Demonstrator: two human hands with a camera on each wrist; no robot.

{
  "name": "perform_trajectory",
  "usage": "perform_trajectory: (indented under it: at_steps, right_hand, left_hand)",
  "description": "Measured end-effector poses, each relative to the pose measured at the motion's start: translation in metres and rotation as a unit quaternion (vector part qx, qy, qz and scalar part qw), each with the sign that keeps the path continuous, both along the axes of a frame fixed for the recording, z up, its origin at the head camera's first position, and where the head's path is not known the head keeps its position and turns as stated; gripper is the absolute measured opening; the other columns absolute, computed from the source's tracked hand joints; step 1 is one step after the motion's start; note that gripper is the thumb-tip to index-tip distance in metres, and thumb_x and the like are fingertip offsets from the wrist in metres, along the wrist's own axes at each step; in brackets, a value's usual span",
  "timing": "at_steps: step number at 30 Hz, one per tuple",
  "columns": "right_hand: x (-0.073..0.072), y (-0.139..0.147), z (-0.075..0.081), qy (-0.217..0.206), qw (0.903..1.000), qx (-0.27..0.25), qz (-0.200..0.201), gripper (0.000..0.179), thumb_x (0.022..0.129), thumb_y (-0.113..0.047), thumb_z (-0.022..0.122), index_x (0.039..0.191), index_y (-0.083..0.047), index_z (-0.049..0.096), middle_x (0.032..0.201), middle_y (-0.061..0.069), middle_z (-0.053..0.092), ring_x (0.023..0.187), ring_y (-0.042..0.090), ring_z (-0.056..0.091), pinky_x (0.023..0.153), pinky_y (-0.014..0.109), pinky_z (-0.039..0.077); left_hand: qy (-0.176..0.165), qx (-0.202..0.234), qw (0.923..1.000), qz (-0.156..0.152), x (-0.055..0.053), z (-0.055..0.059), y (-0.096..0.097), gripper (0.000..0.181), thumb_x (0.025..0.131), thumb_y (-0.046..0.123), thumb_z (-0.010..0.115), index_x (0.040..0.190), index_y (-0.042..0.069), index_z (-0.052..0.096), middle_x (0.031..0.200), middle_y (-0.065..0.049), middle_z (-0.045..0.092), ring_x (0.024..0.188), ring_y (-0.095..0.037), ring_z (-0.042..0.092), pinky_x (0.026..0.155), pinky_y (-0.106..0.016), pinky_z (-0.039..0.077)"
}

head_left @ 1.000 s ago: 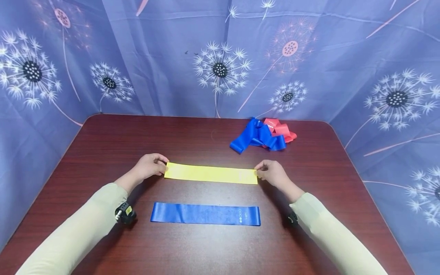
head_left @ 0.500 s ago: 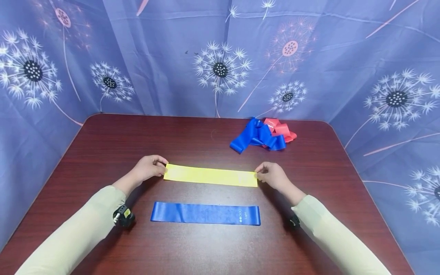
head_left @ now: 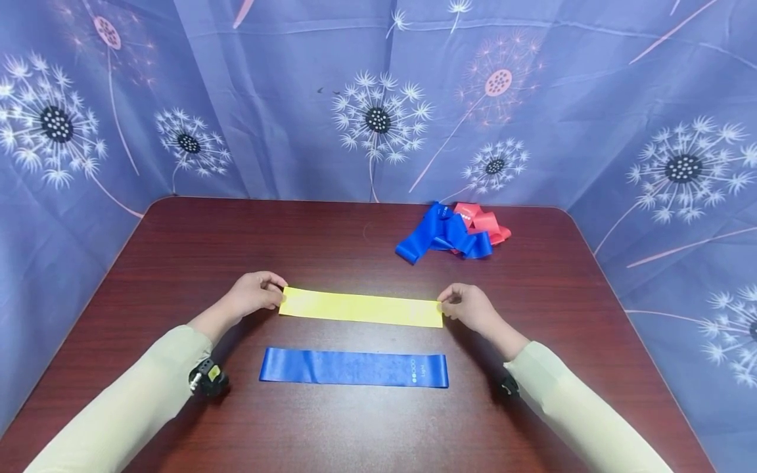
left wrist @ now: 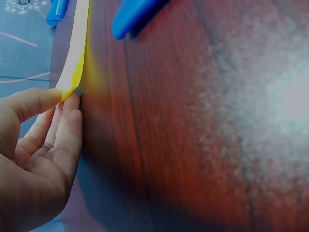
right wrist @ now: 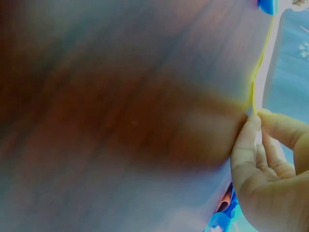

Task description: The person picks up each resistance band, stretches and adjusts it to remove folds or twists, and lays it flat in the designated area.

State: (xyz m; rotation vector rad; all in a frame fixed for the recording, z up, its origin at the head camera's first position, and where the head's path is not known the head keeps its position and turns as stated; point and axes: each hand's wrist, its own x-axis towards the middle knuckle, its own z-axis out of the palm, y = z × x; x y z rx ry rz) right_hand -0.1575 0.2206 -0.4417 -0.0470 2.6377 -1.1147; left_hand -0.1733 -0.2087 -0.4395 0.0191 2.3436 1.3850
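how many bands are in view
4: yellow band between left hand and right hand; flat blue band in front; crumpled blue band and red band at back right, possibly hiding more.

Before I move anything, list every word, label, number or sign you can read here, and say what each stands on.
"Light": on the flat blue resistance band, beside a row of small dots, some filled, some hollow.
Yellow resistance band: faint marks near its right end, too washed out to read.
Crumpled blue resistance band: white dots and print, too small to read.
Red resistance band: white marks, too small to read.
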Motion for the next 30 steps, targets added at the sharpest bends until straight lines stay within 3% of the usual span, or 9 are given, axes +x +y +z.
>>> perform_trajectory:
  at_steps: [16, 23, 30]
  right_hand:
    - [0.012, 0.001, -0.001, -0.015, 0.9996, -0.018, 0.014, 0.009, 0.091, -0.004, 0.069, 0.098, 0.002, 0.071, 0.084, 0.013, 0.071, 0.065, 0.013, 0.059, 0.061, 0.027, 0.053]
    - [0.017, 0.003, -0.003, -0.014, 0.9994, -0.026, 0.02, 0.007, 0.091, -0.003, 0.069, 0.095, 0.002, 0.071, 0.082, 0.011, 0.07, 0.065, 0.013, 0.058, 0.06, 0.028, 0.052]
    - [0.018, 0.004, -0.002, -0.016, 0.9988, -0.021, 0.042, 0.008, 0.091, -0.005, 0.071, 0.096, 0.001, 0.071, 0.086, 0.012, 0.071, 0.069, 0.015, 0.058, 0.064, 0.028, 0.052]
  left_hand:
    - [-0.003, -0.01, 0.9998, 0.014, 0.012, -0.001, 0.0, 0.037, 0.084, 0.003, 0.067, 0.117, -0.012, 0.059, 0.09, -0.008, 0.07, 0.074, -0.008, 0.064, 0.068, -0.023, 0.056]
    - [-0.012, -0.016, 0.9998, 0.005, 0.019, 0.001, -0.001, 0.037, 0.083, 0.003, 0.067, 0.116, -0.012, 0.059, 0.089, -0.008, 0.071, 0.072, -0.008, 0.065, 0.067, -0.024, 0.056]
    - [-0.015, -0.006, 0.9998, 0.007, 0.018, -0.003, -0.005, 0.037, 0.083, 0.004, 0.068, 0.116, -0.012, 0.059, 0.085, -0.002, 0.07, 0.072, -0.008, 0.066, 0.067, -0.024, 0.056]
